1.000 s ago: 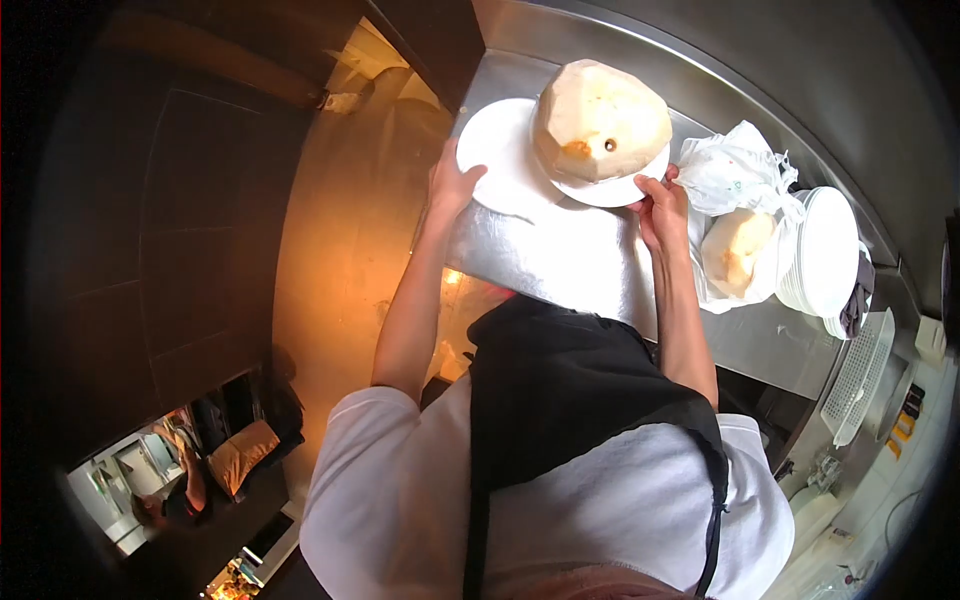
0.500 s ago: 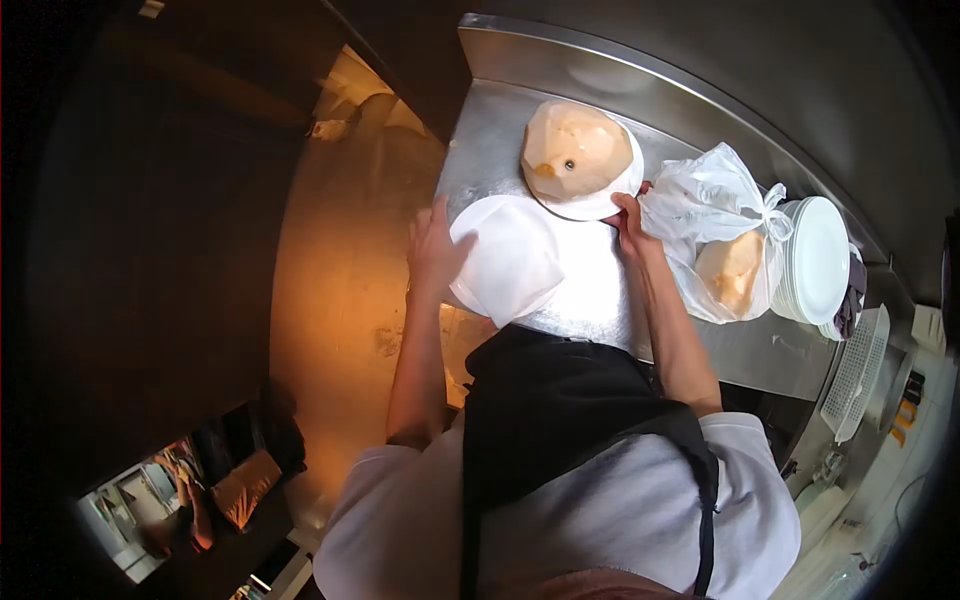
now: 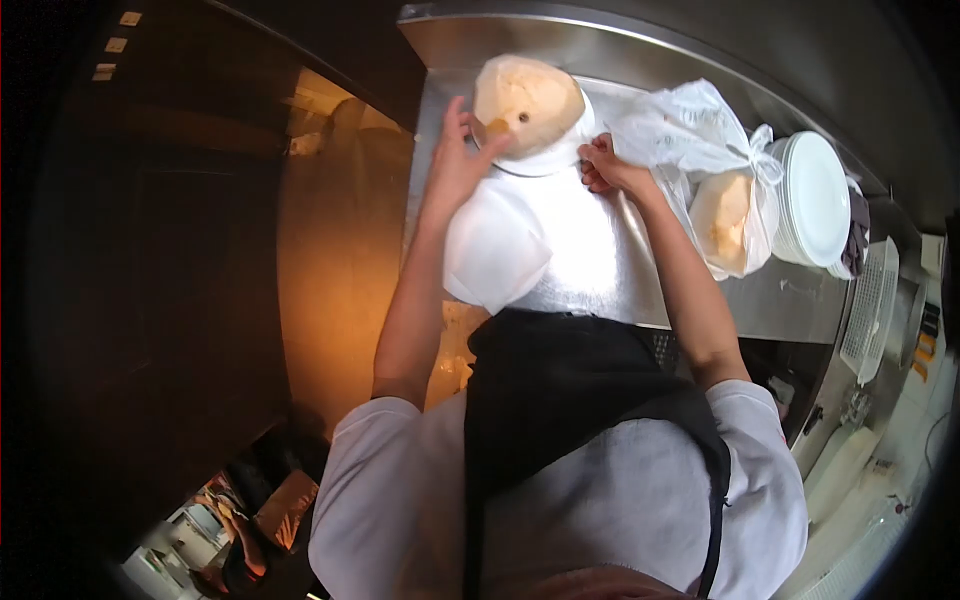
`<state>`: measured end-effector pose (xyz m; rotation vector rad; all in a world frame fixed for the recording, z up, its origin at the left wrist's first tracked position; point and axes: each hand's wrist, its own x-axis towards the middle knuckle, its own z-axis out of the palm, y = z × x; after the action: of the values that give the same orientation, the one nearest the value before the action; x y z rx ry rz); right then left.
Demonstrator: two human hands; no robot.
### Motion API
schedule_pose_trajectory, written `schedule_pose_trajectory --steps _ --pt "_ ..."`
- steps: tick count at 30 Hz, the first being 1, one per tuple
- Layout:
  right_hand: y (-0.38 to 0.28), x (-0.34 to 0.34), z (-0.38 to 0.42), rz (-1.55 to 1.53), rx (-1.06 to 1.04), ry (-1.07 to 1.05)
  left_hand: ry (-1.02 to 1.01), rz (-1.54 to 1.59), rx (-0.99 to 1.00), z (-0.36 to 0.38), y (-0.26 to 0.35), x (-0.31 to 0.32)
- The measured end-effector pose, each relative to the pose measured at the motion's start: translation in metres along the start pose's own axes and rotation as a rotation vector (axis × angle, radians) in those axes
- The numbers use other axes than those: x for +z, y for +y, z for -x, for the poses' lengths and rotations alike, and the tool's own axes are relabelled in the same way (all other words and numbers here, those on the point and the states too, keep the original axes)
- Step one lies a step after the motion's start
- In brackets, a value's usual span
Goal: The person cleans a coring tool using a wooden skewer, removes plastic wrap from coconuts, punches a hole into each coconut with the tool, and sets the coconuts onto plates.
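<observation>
A white plate (image 3: 548, 166) at the back of the steel counter bears a pale tan, rounded thing (image 3: 548, 95) with a dark spot and a yellowish patch. I cannot make out its kind. My left hand (image 3: 462, 160) is at its left side, with fingers and thumb spread. At the plate's right rim is my right hand (image 3: 607, 165), fingers curled and fingertips at the edge; the hand hides part of the contact. Closer to my body lies a second white plate (image 3: 455, 258) covered by a sheet of white paper (image 3: 505, 240).
A knotted white plastic bag (image 3: 680, 125) holding a similar tan thing (image 3: 722, 215) stands to the right. Beyond it are stacked white plates (image 3: 815, 195), a dark cloth (image 3: 856, 230) and a white perforated tray (image 3: 872, 310). A raised steel edge (image 3: 600, 45) runs behind the counter.
The plate with the tan thing has moved back and left relative to the paper-covered plate. My left hand has gone from the paper-covered plate to the tan thing's side. The view has shifted.
</observation>
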<state>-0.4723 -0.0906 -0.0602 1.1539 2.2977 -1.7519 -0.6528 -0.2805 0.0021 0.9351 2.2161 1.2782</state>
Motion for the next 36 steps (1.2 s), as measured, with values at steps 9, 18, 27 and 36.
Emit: schedule_pose_trajectory --steps 9,18,27,36 --pt "-0.065 -0.027 0.196 -0.418 -0.211 -0.578 -0.219 -0.567 0.161 0.116 -0.017 0.002" --pt "0.022 -0.148 0.218 0.576 -0.388 0.808 -0.436 0.124 0.426 0.101 0.139 0.106" --pt "0.124 -0.186 0.203 -0.73 0.182 0.218 -0.696 0.338 -0.286 0.014 0.123 0.273" --pt "0.165 -0.147 0.204 -1.423 -0.012 -0.085 -0.078 0.745 -0.502 0.068 0.181 0.299"
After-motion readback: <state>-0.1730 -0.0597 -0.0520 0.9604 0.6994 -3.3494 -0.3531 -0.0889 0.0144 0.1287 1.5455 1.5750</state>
